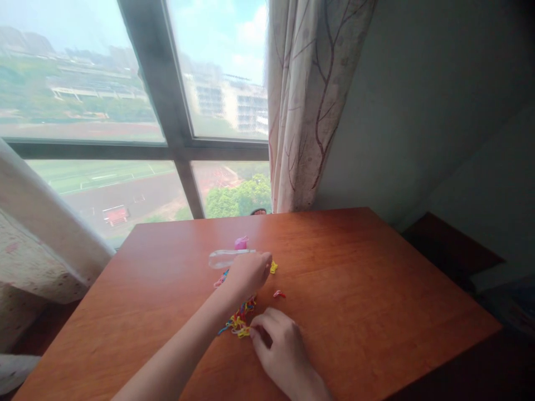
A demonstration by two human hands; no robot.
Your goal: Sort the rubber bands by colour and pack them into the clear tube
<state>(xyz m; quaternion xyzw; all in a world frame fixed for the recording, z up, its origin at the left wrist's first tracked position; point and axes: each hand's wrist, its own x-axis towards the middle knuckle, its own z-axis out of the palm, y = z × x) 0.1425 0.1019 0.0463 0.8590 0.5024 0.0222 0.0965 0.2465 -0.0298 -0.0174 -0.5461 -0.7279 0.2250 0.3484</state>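
A heap of small coloured rubber bands [239, 324], mostly yellow, red and blue, lies on the wooden table [355, 289]. At its right edge, my right hand [278, 341] pinches a band between thumb and forefinger. My left hand [256, 270] reaches over the heap with its fingers curled downward beside a small cluster of yellow bands [273, 267]. What those fingers hold is hidden. Pink and blue bands [220, 279] show to the left of my left wrist. A few red and pale bands [279, 294] lie apart between the two hands.
Behind my left hand lies a clear plastic container or bag [223, 259], partly covered. A pink item [241, 243] sits just beyond it. The table's far edge meets a window [179, 111] with a patterned curtain [305, 111] on its right.
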